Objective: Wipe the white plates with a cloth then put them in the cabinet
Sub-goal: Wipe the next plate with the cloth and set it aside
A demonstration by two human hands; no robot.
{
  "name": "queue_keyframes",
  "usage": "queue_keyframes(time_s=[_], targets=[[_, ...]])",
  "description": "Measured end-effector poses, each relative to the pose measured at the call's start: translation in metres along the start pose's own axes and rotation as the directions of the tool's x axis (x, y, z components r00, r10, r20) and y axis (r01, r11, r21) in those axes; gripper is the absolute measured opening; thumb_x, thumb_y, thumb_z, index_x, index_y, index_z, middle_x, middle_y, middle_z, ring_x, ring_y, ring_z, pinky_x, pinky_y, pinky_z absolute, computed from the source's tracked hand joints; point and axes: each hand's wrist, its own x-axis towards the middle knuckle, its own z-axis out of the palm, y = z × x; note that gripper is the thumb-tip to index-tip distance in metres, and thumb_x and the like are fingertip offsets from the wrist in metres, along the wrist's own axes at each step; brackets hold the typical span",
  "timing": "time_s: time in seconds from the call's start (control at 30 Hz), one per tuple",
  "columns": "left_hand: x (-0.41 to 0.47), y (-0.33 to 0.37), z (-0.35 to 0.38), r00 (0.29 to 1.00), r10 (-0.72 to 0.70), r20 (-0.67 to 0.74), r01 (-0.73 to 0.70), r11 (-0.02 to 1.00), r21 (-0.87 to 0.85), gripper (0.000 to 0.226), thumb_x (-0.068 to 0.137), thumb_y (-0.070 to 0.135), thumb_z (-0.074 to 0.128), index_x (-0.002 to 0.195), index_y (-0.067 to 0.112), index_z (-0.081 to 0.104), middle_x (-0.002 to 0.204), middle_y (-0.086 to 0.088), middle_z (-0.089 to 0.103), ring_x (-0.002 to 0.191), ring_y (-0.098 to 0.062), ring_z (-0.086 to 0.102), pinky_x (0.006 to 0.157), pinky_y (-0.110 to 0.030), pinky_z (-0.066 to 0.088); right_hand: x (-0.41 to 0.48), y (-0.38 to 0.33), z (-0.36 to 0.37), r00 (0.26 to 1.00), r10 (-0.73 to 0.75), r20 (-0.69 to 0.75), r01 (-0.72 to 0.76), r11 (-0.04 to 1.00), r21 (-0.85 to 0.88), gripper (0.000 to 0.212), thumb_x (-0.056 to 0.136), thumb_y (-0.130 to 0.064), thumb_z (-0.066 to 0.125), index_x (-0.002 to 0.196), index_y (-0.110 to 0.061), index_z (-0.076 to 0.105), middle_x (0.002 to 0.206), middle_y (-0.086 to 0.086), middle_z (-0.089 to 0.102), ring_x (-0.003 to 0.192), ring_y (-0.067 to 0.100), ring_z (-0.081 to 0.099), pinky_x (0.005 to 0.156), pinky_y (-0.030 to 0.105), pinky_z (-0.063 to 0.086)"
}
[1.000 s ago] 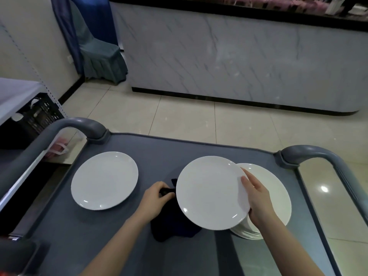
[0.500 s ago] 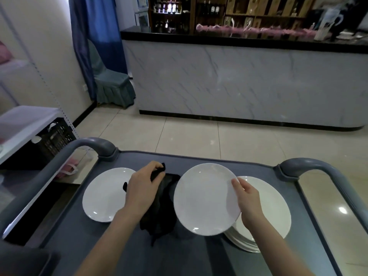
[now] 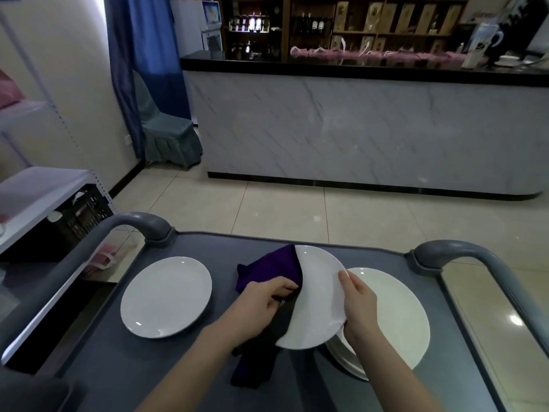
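On the grey plastic cart top, a single round white plate lay at left and a stack of white plates at right. Between them, a tilted white plate was held, a dark purple cloth against its left side.

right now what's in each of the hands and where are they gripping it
The right hand holds a white plate by its right rim, tilted up. The left hand grips the purple cloth bunched at the plate's left edge.
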Motion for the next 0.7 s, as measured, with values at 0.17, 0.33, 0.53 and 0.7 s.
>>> queue_keyframes(time_s=[0.17,0.33,0.53,0.7], targets=[[-0.005,-0.004,0.017,0.927,0.317,-0.202,-0.223,0.897,0.383,0.033,0.078,0.034,0.07,0.111,0.029,0.069,0.116,0.016,0.06,0.112,-0.004,0.047,0.091,-0.025,0.041,-0.008,-0.01,0.004,0.999,-0.008,0.048,0.007,1.0,0.01,0.027,0.096,-0.021,0.061,0.074,-0.025,0.076,0.082,-0.002,0.073,0.083,0.02,0.063,0.083,0.04,0.052],[-0.013,-0.003,0.039,0.963,0.27,0.019,-0.256,0.883,0.393,0.053,0.1,0.048,0.021,0.153,0.038,0.021,0.16,0.027,0.007,0.148,0.004,-0.007,0.12,-0.025,-0.007,-0.009,-0.019,0.003,1.0,-0.01,0.005,0.009,0.993,0.117,0.022,0.097,-0.017,0.061,0.08,-0.021,0.073,0.085,-0.001,0.073,0.085,0.022,0.065,0.078,0.034,0.054],[0.003,0.024,0.051,0.955,0.26,0.143,-0.297,0.82,0.49,0.055,0.103,0.045,0.011,0.154,0.039,-0.007,0.156,0.029,-0.022,0.141,0.005,-0.03,0.115,-0.034,-0.024,-0.021,-0.013,0.012,0.996,0.034,0.087,-0.047,0.987,0.152,0.027,0.1,-0.023,0.057,0.088,-0.008,0.076,0.09,0.013,0.077,0.088,0.027,0.073,0.078,0.038,0.058],[0.017,0.025,0.051,0.956,0.26,0.135,-0.292,0.81,0.509,0.058,0.1,0.051,0.014,0.154,0.043,-0.006,0.156,0.03,-0.023,0.142,0.004,-0.029,0.116,-0.039,-0.022,-0.025,-0.017,0.003,0.998,-0.002,0.071,-0.011,0.984,0.18,0.033,0.099,-0.025,0.058,0.077,-0.01,0.078,0.084,0.011,0.077,0.074,0.019,0.073,0.059,0.025,0.056]])
